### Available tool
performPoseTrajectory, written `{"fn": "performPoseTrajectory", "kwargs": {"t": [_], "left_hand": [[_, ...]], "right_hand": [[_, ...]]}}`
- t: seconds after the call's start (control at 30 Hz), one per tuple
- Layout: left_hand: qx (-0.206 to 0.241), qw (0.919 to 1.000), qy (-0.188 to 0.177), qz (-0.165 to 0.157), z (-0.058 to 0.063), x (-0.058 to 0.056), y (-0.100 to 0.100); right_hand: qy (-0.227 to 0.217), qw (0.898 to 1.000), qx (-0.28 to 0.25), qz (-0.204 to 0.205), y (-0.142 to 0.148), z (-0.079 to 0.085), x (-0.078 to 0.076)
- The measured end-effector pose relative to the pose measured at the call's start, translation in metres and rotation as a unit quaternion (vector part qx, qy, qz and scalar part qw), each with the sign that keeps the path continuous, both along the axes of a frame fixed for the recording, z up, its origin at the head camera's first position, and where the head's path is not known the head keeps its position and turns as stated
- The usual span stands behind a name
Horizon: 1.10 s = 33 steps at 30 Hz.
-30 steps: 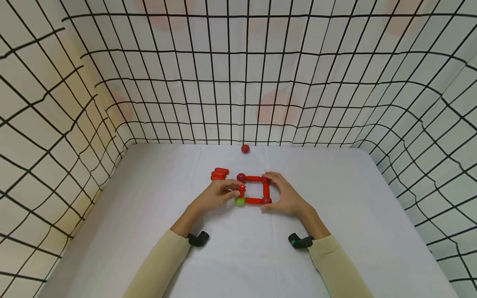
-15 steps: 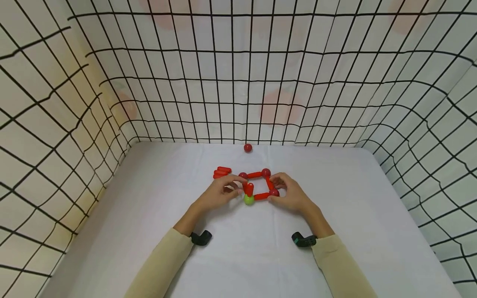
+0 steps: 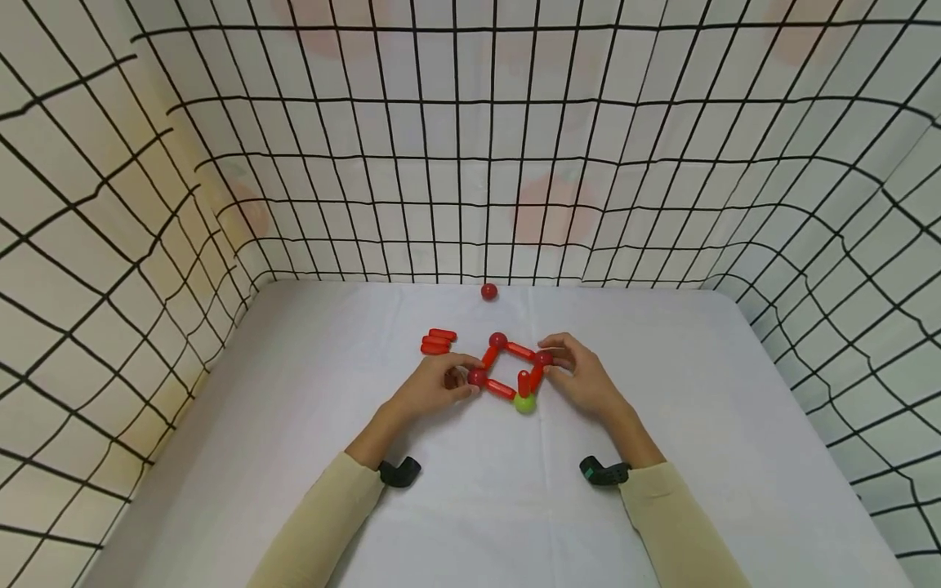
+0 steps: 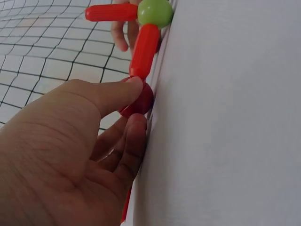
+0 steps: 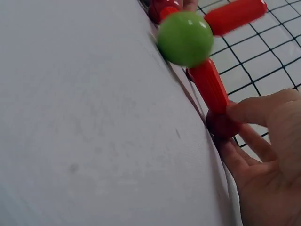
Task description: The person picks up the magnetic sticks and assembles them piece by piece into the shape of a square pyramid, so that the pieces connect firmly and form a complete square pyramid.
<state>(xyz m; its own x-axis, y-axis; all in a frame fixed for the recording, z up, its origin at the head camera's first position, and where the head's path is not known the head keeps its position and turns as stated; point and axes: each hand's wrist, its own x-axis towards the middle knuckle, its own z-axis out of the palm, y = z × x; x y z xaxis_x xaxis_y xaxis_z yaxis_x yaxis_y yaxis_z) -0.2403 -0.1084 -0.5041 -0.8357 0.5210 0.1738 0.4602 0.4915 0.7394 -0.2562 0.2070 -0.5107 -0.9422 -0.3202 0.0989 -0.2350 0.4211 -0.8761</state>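
A square frame of red sticks lies on the white table, joined at its corners by red balls and one green ball [image 3: 525, 403]. The green ball is the corner nearest me, and a red stick [image 3: 524, 382] stands up from it. My left hand [image 3: 437, 384] pinches the left red ball [image 4: 143, 101] between thumb and fingers. On the other side, my right hand [image 3: 582, 377] holds the right red ball [image 5: 222, 125] the same way. The far red ball [image 3: 497, 340] is untouched. In the wrist views, parts of the frame lie behind the fingers.
Several loose red sticks [image 3: 435, 341] lie beyond my left hand. A single red ball [image 3: 488, 291] sits at the table's far edge. Black wire mesh [image 3: 470, 180] walls the table at the back and both sides.
The frame has turned counterclockwise, bringing the green ball from near left to near right. My left hand has moved from beside the upright stick to a red ball. My right hand has shifted right.
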Motion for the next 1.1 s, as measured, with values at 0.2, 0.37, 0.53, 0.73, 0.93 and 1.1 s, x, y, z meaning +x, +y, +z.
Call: {"fn": "performPoseTrajectory", "kwargs": {"t": [0.2,0.37,0.53,0.73,0.93,1.1], "left_hand": [[-0.007,0.9999,-0.007,0.004,0.002,0.002,0.003],[-0.007,0.9999,-0.004,0.009,0.003,0.003,0.006],[-0.012,0.9999,-0.003,0.011,0.005,0.003,0.006],[-0.002,0.9969,0.017,0.077,0.010,-0.004,-0.011],[-0.056,0.9879,0.043,0.138,0.010,-0.013,-0.036],[-0.110,0.9814,0.055,0.147,0.009,-0.016,-0.047]], "right_hand": [[-0.039,0.998,-0.032,0.037,0.000,0.003,-0.001],[-0.022,0.995,0.046,0.084,0.000,0.000,0.002],[-0.016,0.993,0.093,0.073,-0.004,-0.003,0.004],[-0.010,0.994,0.085,0.070,-0.006,-0.002,0.005],[-0.004,0.994,0.084,0.073,-0.005,-0.004,0.004],[-0.007,0.994,0.087,0.068,-0.006,-0.006,0.004]]}}
